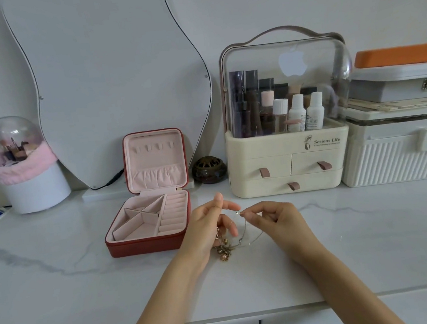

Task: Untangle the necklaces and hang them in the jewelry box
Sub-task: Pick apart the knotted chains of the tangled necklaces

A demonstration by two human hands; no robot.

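I have the necklaces in a gold clump hanging from my left hand, just above the white table. My left hand holds the clump with its thumb side, while the other fingers stick out loosely. My right hand pinches one thin chain near its clasp, and I think I hold it off to the right so it slides free of the knot. The jewelry box sits open just to the left, near my hands, so the hop over is short. The little hooks in its lid are bare, so nothing is hung yet. A makeup case stands farther back on the right.
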